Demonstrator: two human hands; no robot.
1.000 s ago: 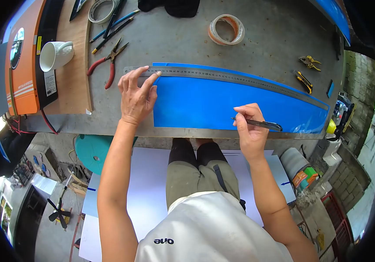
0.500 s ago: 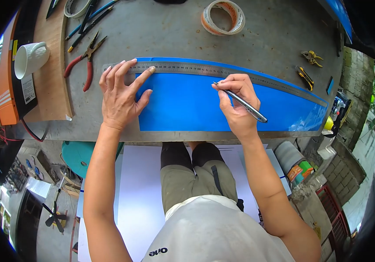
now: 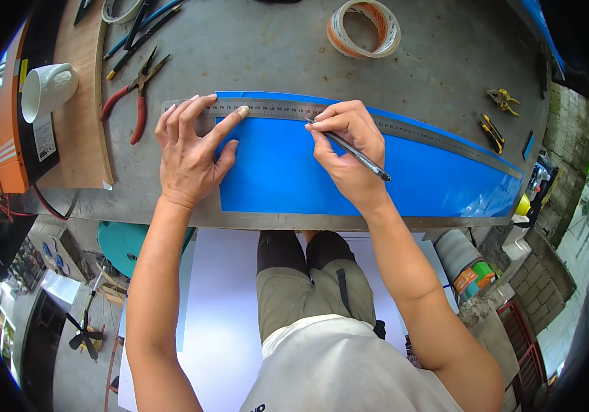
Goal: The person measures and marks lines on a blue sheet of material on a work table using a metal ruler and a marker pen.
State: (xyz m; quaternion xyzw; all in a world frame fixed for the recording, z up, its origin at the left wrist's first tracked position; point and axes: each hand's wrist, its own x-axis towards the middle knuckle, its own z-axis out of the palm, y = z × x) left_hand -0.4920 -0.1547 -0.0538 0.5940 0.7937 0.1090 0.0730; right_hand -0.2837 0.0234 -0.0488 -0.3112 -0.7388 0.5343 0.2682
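A long steel ruler [image 3: 275,108] lies along the upper part of a blue sheet [image 3: 274,172] on the metal table. Spread fingers of my left hand [image 3: 195,147] press on the ruler's left end, with the thumb resting on the sheet's left edge. My right hand [image 3: 351,154] grips a dark pen [image 3: 360,157], its tip right at the ruler's lower edge near the middle of the sheet. The blue strip above the ruler stays visible along the sheet's far edge.
Beyond the sheet sits a tape roll [image 3: 363,29]. Red-handled pliers [image 3: 138,93] lie to the left, near pencils [image 3: 145,38] and a white mug [image 3: 49,92]. On the right are a yellow utility knife [image 3: 491,132] and a small yellow clamp [image 3: 502,101]. The table's front edge [image 3: 274,221] runs close below the sheet.
My right hand with the pen has moved left along the ruler, the tip now up at its lower edge. My left hand keeps its place on the ruler. The view has shifted slightly.
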